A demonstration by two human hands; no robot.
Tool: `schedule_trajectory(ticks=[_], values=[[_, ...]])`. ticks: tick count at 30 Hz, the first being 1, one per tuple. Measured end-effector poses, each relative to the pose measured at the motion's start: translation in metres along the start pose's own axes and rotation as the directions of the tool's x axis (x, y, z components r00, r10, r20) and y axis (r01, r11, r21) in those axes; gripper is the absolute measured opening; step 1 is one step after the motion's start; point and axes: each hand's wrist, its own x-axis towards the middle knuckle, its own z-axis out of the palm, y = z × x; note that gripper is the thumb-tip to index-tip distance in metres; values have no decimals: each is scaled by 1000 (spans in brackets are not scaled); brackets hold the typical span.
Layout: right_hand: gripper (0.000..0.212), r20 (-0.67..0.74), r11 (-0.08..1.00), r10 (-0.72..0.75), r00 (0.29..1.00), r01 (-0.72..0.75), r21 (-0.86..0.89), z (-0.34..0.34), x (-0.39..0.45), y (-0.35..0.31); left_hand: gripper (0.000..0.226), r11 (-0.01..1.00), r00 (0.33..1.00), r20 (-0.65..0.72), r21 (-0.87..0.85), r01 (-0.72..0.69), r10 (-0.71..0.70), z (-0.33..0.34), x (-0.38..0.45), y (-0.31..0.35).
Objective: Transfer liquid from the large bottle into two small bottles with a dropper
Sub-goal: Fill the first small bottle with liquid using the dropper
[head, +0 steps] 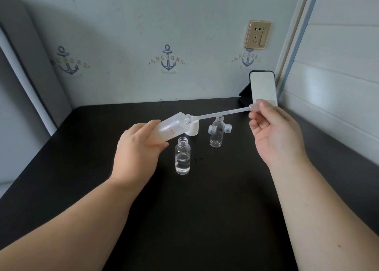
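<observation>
Frosted cylindrical large bottle (171, 127), slender translucent dropper (223, 113) at mouth.

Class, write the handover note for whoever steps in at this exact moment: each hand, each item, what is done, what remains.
Left hand grips the tilted large bottle.
Right hand pinches the dropper bulb; its tip is at the bottle's mouth.
Near small bottle holds some liquid.
Far small bottle looks empty.
Left: fill the far bottle.
</observation>
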Motion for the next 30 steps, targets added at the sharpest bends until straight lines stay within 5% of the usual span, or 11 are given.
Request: schedule_trajectory(ticks=[19, 30], values=[[16, 208, 969, 47, 977, 6, -246, 24, -22, 13, 54, 994, 996, -13, 63, -89, 90, 7, 0, 3], [14, 255, 976, 127, 959, -75, -206, 26, -23, 15, 54, 995, 997, -4, 66, -74, 74, 7, 0, 3]])
